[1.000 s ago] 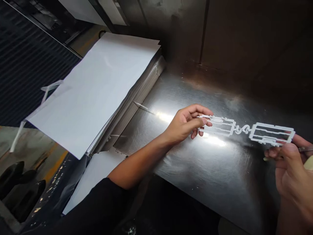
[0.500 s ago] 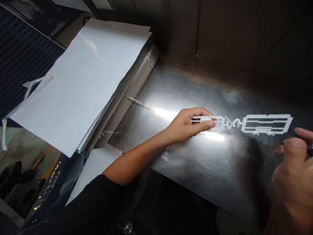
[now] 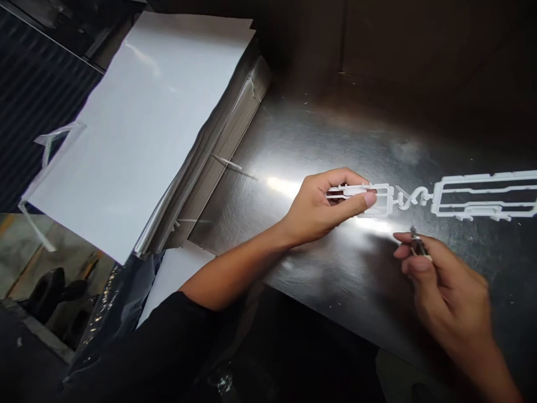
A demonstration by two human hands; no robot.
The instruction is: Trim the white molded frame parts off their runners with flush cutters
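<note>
My left hand (image 3: 325,206) pinches the left end of a white plastic moulded frame (image 3: 482,196), two open rectangles joined by a thin curly link, held just above a shiny steel table (image 3: 335,145). The frame runs out past the right edge of the view. My right hand (image 3: 440,282) is below the frame's link, not touching the frame, with its fingers closed round a small metal-tipped tool (image 3: 417,243).
A thick stack of white sheets (image 3: 138,123) lies at the table's left end, hanging over its edge. A loose thin white sliver (image 3: 229,163) rests beside the stack. Dark metal walls rise behind the table. The floor shows at the lower left.
My right hand let go of the frame's right end and moved left, under the middle link. The left hand closed tighter on the left end. The view shifted slightly.
</note>
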